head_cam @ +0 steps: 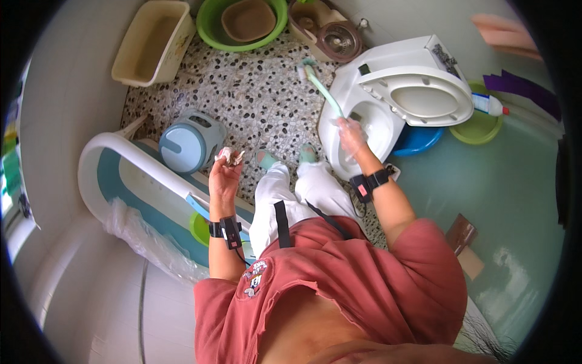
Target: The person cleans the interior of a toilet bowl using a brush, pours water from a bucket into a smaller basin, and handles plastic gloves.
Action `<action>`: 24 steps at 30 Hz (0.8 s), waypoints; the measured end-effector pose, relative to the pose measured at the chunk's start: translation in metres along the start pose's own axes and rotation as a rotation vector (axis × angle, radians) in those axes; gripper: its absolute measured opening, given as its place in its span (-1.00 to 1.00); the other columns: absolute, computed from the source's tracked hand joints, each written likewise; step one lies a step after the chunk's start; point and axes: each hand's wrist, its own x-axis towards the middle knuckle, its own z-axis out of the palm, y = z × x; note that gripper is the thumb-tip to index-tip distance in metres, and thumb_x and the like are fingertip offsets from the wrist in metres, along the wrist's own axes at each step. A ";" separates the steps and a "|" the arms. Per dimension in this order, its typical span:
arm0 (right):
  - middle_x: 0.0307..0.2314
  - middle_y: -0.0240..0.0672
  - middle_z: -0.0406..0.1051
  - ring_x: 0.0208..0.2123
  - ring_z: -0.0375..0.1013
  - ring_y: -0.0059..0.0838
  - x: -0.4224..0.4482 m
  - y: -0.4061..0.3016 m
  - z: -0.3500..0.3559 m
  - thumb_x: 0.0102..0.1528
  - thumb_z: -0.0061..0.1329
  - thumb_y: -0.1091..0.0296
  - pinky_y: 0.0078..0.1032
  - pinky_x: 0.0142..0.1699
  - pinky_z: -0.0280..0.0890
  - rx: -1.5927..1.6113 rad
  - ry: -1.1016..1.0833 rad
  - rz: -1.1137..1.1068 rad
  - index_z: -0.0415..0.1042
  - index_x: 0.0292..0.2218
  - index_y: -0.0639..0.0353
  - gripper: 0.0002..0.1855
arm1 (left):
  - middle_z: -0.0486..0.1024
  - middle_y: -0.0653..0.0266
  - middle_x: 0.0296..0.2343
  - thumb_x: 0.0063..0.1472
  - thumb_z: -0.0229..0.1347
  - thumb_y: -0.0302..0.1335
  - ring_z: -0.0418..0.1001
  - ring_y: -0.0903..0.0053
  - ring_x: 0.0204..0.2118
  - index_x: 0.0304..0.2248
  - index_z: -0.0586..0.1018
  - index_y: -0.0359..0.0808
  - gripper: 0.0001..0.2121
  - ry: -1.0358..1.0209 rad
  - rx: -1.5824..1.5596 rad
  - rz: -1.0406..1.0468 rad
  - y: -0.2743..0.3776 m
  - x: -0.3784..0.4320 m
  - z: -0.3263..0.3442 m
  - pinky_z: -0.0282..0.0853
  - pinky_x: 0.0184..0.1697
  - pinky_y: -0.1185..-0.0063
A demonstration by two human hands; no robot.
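Note:
Wearing a clear plastic glove, my right hand (pixel 352 136) grips the handle of a pale green toilet brush (pixel 325 93). The brush's bristled head points away from me, over the pebbled floor beside the toilet. That hand is above the front part of the white toilet bowl (pixel 375 136), whose seat and lid (pixel 420 98) are raised. Bare and palm up, my left hand (pixel 225 177) holds a crumpled whitish tissue or cloth (pixel 230 156) between its fingertips, near the blue and grey plastic stool (pixel 183 148).
A white and teal bathtub (pixel 136 157) with crumpled clear plastic (pixel 145 239) lies at left. At the far wall are a cream basin (pixel 178 50), a green tub (pixel 204 34) and a foot bath (pixel 313 43). Right of the toilet stand a blue basin (pixel 416 142) and a bottle (pixel 489 104).

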 end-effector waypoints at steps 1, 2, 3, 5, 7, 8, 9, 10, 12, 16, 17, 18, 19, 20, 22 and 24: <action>-0.82 -0.58 0.04 -0.84 -0.01 -0.71 0.011 -0.012 0.007 0.04 -0.17 0.09 -0.66 -0.78 -0.09 0.033 -0.048 -0.020 0.25 -0.49 0.09 -0.74 | 0.39 0.13 -0.32 0.09 -0.16 -0.55 0.38 0.36 -0.23 -0.19 0.29 -0.37 -0.75 -0.007 0.012 -0.012 0.004 0.005 0.005 0.33 -0.17 0.46; -0.82 -0.57 0.04 -0.86 -0.01 -0.70 0.022 -0.023 0.013 0.04 -0.16 0.09 -0.65 -0.80 -0.09 0.065 -0.098 -0.040 0.21 -0.52 0.07 -0.73 | 0.39 0.13 -0.32 0.09 -0.17 -0.55 0.38 0.36 -0.23 -0.19 0.29 -0.38 -0.75 -0.010 -0.014 -0.015 0.007 0.012 0.009 0.33 -0.17 0.46; -0.82 -0.57 0.04 -0.86 -0.01 -0.70 0.031 -0.034 0.018 0.04 -0.16 0.09 -0.65 -0.80 -0.09 0.078 -0.086 -0.040 0.21 -0.52 0.07 -0.73 | 0.39 0.14 -0.31 0.10 -0.17 -0.55 0.38 0.36 -0.23 -0.20 0.30 -0.38 -0.76 -0.016 -0.037 -0.017 0.011 0.019 0.014 0.33 -0.17 0.46; -0.82 -0.56 0.04 -0.86 0.00 -0.69 0.050 -0.057 0.026 0.04 -0.16 0.09 -0.65 -0.79 -0.08 0.122 -0.085 -0.013 0.18 -0.54 0.05 -0.73 | 0.39 0.15 -0.31 0.10 -0.16 -0.54 0.38 0.36 -0.23 -0.22 0.31 -0.39 -0.78 -0.035 -0.004 -0.025 0.015 0.031 0.031 0.33 -0.17 0.47; -0.82 -0.53 0.07 -0.86 0.01 -0.66 0.082 -0.069 0.032 0.04 -0.17 0.10 -0.65 -0.79 -0.07 0.106 -0.046 -0.042 0.18 -0.56 0.07 -0.72 | 0.40 0.16 -0.32 0.10 -0.14 -0.54 0.38 0.36 -0.23 -0.24 0.32 -0.38 -0.79 -0.070 -0.014 -0.046 0.020 0.045 0.055 0.34 -0.18 0.48; -0.82 -0.52 0.08 -0.86 0.01 -0.66 0.097 -0.076 0.033 0.04 -0.17 0.11 -0.65 -0.78 -0.06 0.164 -0.061 -0.022 0.18 -0.58 0.08 -0.71 | 0.41 0.16 -0.33 0.09 -0.13 -0.55 0.39 0.37 -0.24 -0.25 0.33 -0.38 -0.80 -0.086 0.019 -0.049 0.020 0.051 0.069 0.35 -0.18 0.48; -0.81 -0.52 0.09 -0.86 0.01 -0.66 0.112 -0.085 0.039 0.04 -0.17 0.11 -0.65 -0.77 -0.05 0.220 -0.088 -0.001 0.18 -0.59 0.09 -0.70 | 0.41 0.18 -0.33 0.09 -0.11 -0.55 0.40 0.39 -0.25 -0.25 0.33 -0.38 -0.80 -0.083 0.026 -0.047 0.022 0.057 0.079 0.36 -0.19 0.50; -0.81 -0.49 0.10 -0.85 0.04 -0.62 0.127 -0.096 0.045 0.03 -0.16 0.11 -0.63 -0.76 -0.01 0.219 -0.067 0.019 0.18 -0.62 0.09 -0.68 | 0.41 0.19 -0.33 0.09 -0.09 -0.54 0.40 0.40 -0.25 -0.25 0.34 -0.38 -0.80 -0.091 0.054 -0.036 0.025 0.067 0.088 0.37 -0.19 0.51; -0.81 -0.48 0.11 -0.84 0.06 -0.60 0.167 -0.117 0.057 0.03 -0.15 0.10 -0.61 -0.75 0.00 0.215 -0.032 0.055 0.20 -0.61 0.09 -0.69 | 0.41 0.20 -0.32 0.10 -0.06 -0.53 0.40 0.42 -0.25 -0.25 0.34 -0.39 -0.80 -0.080 0.094 -0.008 0.029 0.087 0.112 0.37 -0.20 0.53; -0.78 -0.43 0.16 -0.80 0.13 -0.52 0.354 -0.075 0.055 0.02 -0.17 0.06 -0.52 -0.72 0.05 0.019 0.145 -0.028 0.26 -0.59 0.11 -0.67 | 0.40 0.19 -0.28 0.13 -0.08 -0.52 0.38 0.39 -0.20 -0.21 0.33 -0.40 -0.78 -0.080 0.109 -0.014 0.030 0.141 0.162 0.35 -0.15 0.53; -0.77 -0.41 0.17 -0.79 0.14 -0.49 0.379 -0.076 0.065 0.02 -0.20 0.07 -0.49 -0.72 0.06 -0.030 0.161 -0.092 0.27 -0.59 0.11 -0.68 | 0.39 0.18 -0.25 0.14 -0.10 -0.52 0.36 0.36 -0.17 -0.19 0.32 -0.40 -0.77 -0.067 0.114 0.008 0.035 0.154 0.169 0.33 -0.12 0.54; -0.77 -0.40 0.18 -0.78 0.16 -0.47 0.403 -0.081 0.067 0.03 -0.22 0.09 -0.47 -0.71 0.06 -0.081 0.193 -0.161 0.28 -0.59 0.11 -0.69 | 0.36 0.17 -0.22 0.16 -0.12 -0.53 0.35 0.36 -0.16 -0.17 0.30 -0.40 -0.76 -0.030 0.074 0.036 0.037 0.168 0.180 0.31 -0.10 0.53; -0.76 -0.38 0.19 -0.76 0.18 -0.45 0.409 -0.091 0.087 0.03 -0.26 0.13 -0.45 -0.70 0.06 -0.086 0.178 -0.197 0.29 -0.59 0.12 -0.70 | 0.35 0.18 -0.22 0.16 -0.12 -0.51 0.35 0.37 -0.16 -0.16 0.30 -0.36 -0.76 0.030 0.102 0.061 0.045 0.178 0.182 0.31 -0.11 0.54; -0.75 -0.35 0.21 -0.73 0.21 -0.44 0.414 -0.103 0.101 0.04 -0.30 0.18 -0.45 -0.69 0.08 0.001 0.088 -0.031 0.30 -0.59 0.12 -0.71 | 0.36 0.20 -0.23 0.16 -0.12 -0.50 0.35 0.39 -0.17 -0.16 0.30 -0.34 -0.77 0.039 0.082 0.087 0.054 0.184 0.187 0.32 -0.13 0.54; -0.61 -0.20 0.32 -0.55 0.33 -0.32 0.462 -0.120 0.079 -0.02 -0.23 0.23 -0.38 -0.50 0.20 -0.510 -0.096 -0.033 0.38 -0.52 0.19 -0.76 | 0.37 0.22 -0.24 0.16 -0.12 -0.48 0.36 0.40 -0.18 -0.17 0.30 -0.31 -0.77 0.031 0.055 0.103 0.067 0.204 0.214 0.34 -0.15 0.53; -0.49 -0.10 0.42 -0.43 0.44 -0.25 0.477 -0.151 0.060 -0.15 -0.04 0.27 -0.35 -0.34 0.32 -1.116 -0.077 -0.086 0.47 -0.48 0.22 -0.78 | 0.38 0.26 -0.26 0.16 -0.10 -0.46 0.37 0.42 -0.19 -0.19 0.30 -0.27 -0.79 -0.057 0.087 0.042 0.073 0.223 0.238 0.36 -0.20 0.52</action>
